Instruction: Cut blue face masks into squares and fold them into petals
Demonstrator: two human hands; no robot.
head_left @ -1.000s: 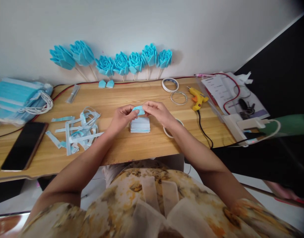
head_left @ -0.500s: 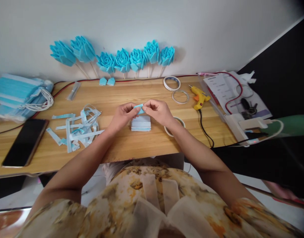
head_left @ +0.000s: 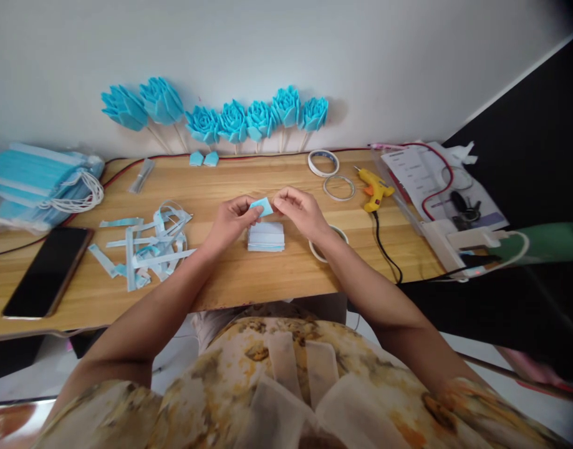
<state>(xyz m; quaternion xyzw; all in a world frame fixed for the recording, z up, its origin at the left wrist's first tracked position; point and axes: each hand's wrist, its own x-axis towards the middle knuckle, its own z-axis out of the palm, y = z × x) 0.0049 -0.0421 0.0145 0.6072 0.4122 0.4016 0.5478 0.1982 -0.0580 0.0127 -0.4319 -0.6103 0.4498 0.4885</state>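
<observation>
Both hands meet over the middle of the wooden table (head_left: 267,280). My left hand (head_left: 231,220) pinches a small blue folded piece (head_left: 262,206) between thumb and fingers. My right hand (head_left: 299,212) is curled, with its fingertips at the piece's right edge. Directly below the hands lies a small stack of cut blue-and-white mask pieces (head_left: 266,237). A roll of white tape (head_left: 328,244) rests on the table partly under my right wrist.
Several blue flowers on sticks (head_left: 230,118) lean on the wall. Cut mask strips (head_left: 148,246), a black phone (head_left: 47,271) and a pile of face masks (head_left: 38,184) lie at left. Two tape rolls (head_left: 323,163), a yellow glue gun (head_left: 373,187) and cables are at right.
The hands stay together over the stack; the blue piece has turned slightly between the fingers. The view shifted a little downward.
</observation>
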